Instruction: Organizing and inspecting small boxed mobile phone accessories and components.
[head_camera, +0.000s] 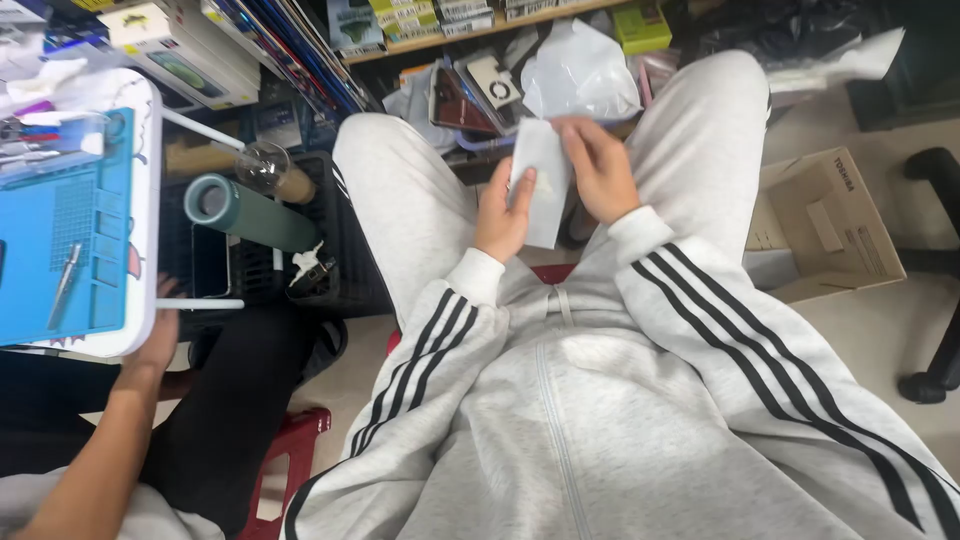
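While clasped by both hands' fingers (520, 190), flat, smooth white paper packet (540, 185) above grey knees.

A light grey zipped sweatshirt is worn, with three black stripes down each sleeve and ribbed cuffs. Matching light grey trousers are worn. The left hand (500, 215) and right hand (598, 165) are bare.

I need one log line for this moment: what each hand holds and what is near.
left hand: holds white packet | right hand: pinches packet top | near: open cardboard box, another person's hand at blue mat
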